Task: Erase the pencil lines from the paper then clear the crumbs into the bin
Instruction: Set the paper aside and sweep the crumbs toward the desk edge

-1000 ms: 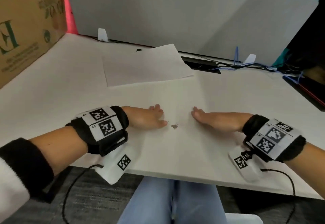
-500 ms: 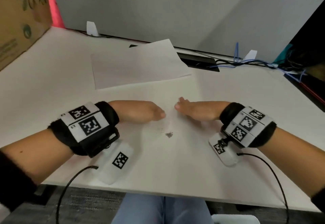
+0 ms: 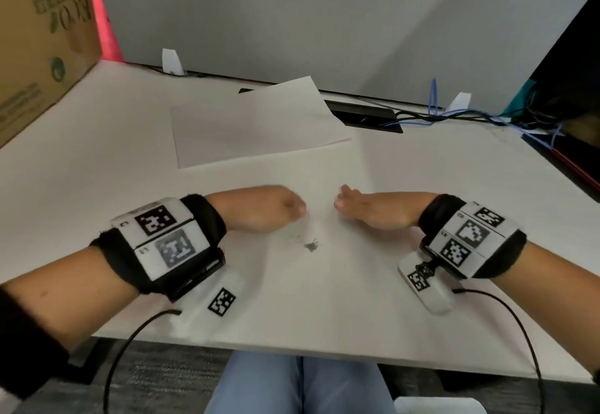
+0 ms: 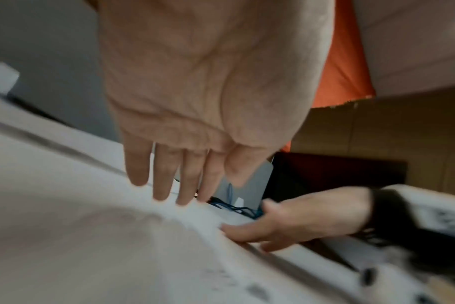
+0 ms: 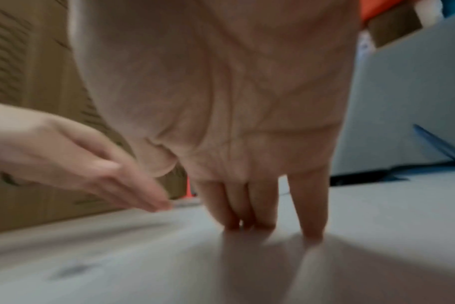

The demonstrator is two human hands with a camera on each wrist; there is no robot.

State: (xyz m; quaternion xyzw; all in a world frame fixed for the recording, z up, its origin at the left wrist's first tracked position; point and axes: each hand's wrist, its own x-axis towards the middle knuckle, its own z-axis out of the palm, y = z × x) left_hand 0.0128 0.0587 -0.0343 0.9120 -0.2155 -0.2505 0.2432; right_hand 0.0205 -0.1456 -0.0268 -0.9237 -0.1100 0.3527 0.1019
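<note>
Since a second ago both hands have closed toward each other, beyond the crumbs (image 3: 312, 246), which lie on the worktop (image 3: 97, 160) nearer the person. Fingertips blurred. Left hand (image 3: 259, 207) and right hand (image 3: 370, 209) are flat-fingered, holding nothing. Paper (image 3: 256, 128) lies farther back.

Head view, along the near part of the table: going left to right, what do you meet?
Left wrist marker band → left hand → small pile of eraser crumbs → right hand → right wrist marker band.
</note>
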